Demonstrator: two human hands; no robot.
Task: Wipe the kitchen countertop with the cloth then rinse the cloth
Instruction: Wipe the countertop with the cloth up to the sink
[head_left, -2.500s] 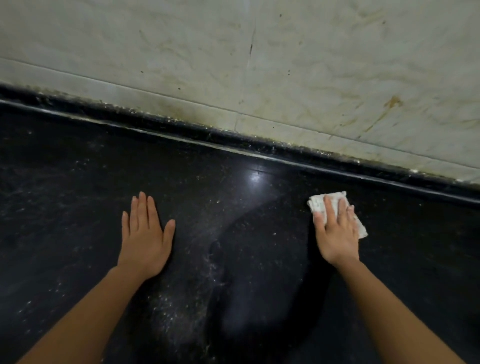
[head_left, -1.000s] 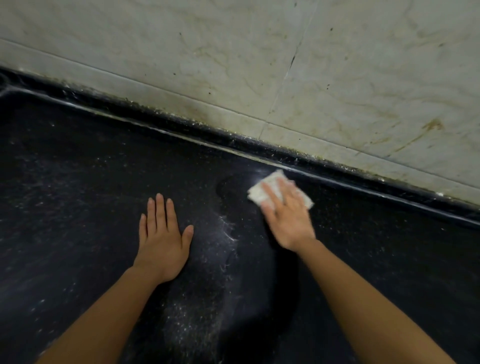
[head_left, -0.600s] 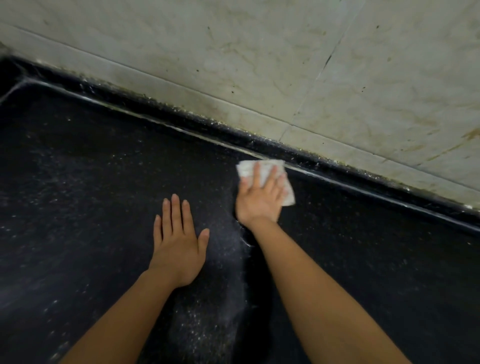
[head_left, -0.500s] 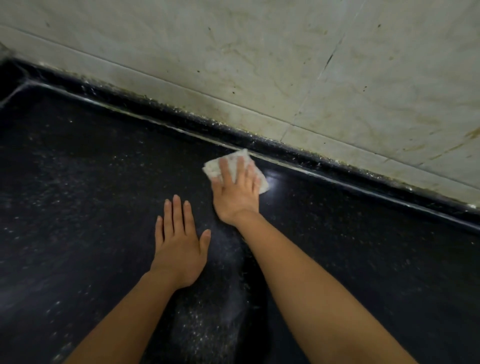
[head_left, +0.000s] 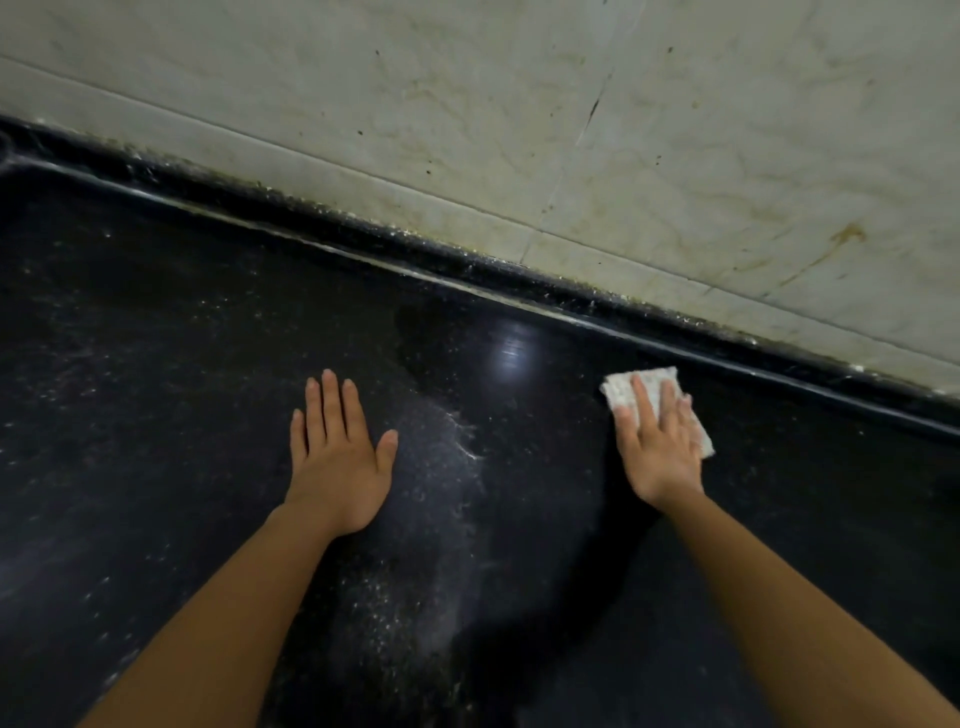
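Pressure from the right hand (head_left: 658, 449), fingers straight, is holding the cloth (head_left: 623, 389) flat on the black desk (head_left: 156, 441), near the rear ledge (head_left: 519, 280). The left hand (head_left: 337, 460) is resting flat and empty on the desk, well apart from the cloth. A pale residue band (head_left: 452, 467), apparently powder though dim light is obscuring it, is lying between the hands. Light pressure or a loaded cloth is risking smearing the band instead of lifting it.
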